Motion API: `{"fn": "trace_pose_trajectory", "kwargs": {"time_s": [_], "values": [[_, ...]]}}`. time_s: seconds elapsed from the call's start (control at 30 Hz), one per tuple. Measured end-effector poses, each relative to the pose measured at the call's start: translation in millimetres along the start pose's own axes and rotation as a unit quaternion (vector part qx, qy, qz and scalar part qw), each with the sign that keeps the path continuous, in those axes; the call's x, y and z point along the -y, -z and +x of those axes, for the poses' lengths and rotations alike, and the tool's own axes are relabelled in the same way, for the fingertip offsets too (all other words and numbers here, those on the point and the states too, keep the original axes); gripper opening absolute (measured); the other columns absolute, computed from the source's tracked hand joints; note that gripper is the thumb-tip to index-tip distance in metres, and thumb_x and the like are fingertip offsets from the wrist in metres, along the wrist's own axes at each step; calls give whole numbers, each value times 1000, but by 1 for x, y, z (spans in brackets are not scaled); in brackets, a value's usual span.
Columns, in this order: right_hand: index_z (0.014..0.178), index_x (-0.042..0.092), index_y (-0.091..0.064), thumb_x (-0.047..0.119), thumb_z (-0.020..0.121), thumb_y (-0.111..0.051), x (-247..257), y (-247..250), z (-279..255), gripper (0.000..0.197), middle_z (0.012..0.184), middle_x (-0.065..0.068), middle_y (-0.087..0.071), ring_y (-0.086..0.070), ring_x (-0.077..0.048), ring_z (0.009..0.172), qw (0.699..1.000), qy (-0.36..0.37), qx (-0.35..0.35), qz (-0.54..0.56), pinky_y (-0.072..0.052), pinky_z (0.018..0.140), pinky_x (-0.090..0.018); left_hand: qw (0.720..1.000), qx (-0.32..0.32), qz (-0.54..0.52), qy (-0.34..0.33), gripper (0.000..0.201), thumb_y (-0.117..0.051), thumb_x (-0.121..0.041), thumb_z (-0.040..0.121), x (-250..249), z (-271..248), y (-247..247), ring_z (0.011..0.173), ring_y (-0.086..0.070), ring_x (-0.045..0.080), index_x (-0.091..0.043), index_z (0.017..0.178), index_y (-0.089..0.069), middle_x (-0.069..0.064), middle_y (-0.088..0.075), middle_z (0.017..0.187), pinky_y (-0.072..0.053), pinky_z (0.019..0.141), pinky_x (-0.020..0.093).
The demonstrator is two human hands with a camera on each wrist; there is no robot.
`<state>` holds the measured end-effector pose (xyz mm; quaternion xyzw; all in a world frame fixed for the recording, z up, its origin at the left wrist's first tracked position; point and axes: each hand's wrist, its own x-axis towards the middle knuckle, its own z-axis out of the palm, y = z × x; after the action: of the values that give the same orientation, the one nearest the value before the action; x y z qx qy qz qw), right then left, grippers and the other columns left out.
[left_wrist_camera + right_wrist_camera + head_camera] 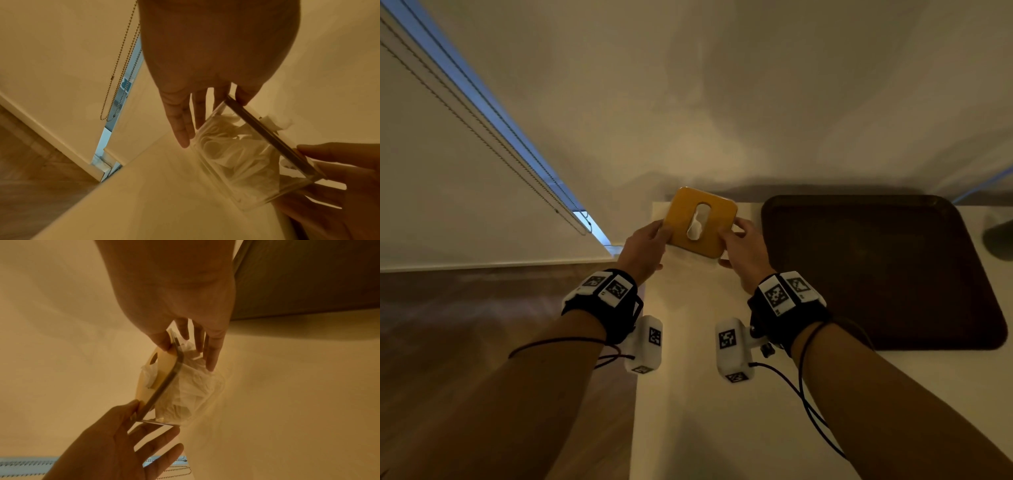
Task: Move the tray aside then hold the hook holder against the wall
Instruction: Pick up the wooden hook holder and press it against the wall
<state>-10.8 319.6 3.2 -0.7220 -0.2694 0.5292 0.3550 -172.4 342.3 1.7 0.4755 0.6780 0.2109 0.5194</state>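
Head view: the left hand (643,248) and right hand (743,251) pinch opposite edges of the hook holder (702,221) above the worktop (688,342), the tray (876,274) lying at 3 o'clock. Left wrist view: the hook holder's (252,155) clear body tilts over bare worktop at 7 o'clock. Right wrist view: the tray's edge (308,280) sits at 1 o'clock.

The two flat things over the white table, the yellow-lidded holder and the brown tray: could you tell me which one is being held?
The hook holder, the yellow-lidded one with the slot: left hand and right hand grip its opposite edges. The dark brown tray lies untouched to its right.
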Motion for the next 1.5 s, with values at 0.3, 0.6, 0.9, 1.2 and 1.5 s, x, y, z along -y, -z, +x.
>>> {"fn": "trace_pose_trajectory", "kwargs": {"time_s": [0.3,0.6,0.9,1.2,1.5], "values": [[137,21,-47,29,90,-55,-4,-17,9,48,111,-3,-61,-62,-23,103,999,5,-30,10,-55,92,-47,1000,20,6,-1,20,-42,-35,92,5,15,7,91,-56,27,-30,105,-57,13,-60,102,-53,76,42],[137,21,-48,9,87,-59,-18,-20,6,52,130,-7,-56,-57,-23,116,996,38,-49,64,-54,96,-45,993,-52,66,-84,35,-48,-25,89,1,27,14,102,-63,32,-18,118,-65,12,-69,110,-51,92,46],[135,22,-48,8,86,-62,-18,-16,8,53,126,-6,-55,-57,-25,116,997,49,-21,63,-54,95,-47,994,-60,32,-86,35,-49,-32,82,8,30,10,90,-64,30,-21,110,-68,4,-66,92,-54,87,51],[141,21,-44,9,90,-58,-11,-10,15,54,132,-7,-53,-54,-22,117,997,59,30,26,-52,97,-44,995,-67,13,-71,27,-54,-27,83,13,28,14,87,-66,30,-21,107,-66,7,-67,87,-55,86,52],[139,21,-48,8,90,-55,-4,-11,25,51,134,-10,-54,-54,-25,121,996,78,51,-5,-53,91,-36,997,-63,-4,-49,16,-57,-25,85,16,24,18,88,-69,37,-22,100,-61,11,-70,91,-58,80,51]]}}
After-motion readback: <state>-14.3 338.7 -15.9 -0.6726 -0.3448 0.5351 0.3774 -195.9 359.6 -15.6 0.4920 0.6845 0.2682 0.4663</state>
